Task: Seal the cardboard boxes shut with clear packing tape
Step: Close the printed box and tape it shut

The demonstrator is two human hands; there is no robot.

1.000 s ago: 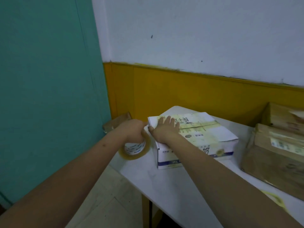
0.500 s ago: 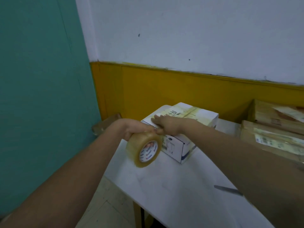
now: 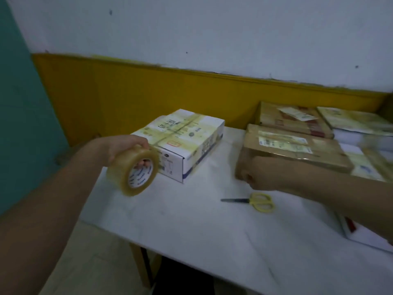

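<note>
My left hand (image 3: 125, 146) grips a roll of clear packing tape (image 3: 133, 170), fingers through its core, and holds it above the table just left of the white printed box (image 3: 191, 133). That box lies flat, with tape strips crossing its top. My right hand (image 3: 260, 175) is at the near left corner of a brown cardboard box (image 3: 297, 150), and its curled fingers grip that corner. The brown box has a label and glossy tape on top.
Yellow-handled scissors (image 3: 257, 201) lie on the white table (image 3: 191, 226) just below my right hand. More brown and white boxes (image 3: 291, 120) are stacked at the back right against the yellow wall band. The table's left edge drops to the floor.
My right hand left the white box and moved right to the brown box's corner. My left hand drew the tape roll off the white box. The view swung right.
</note>
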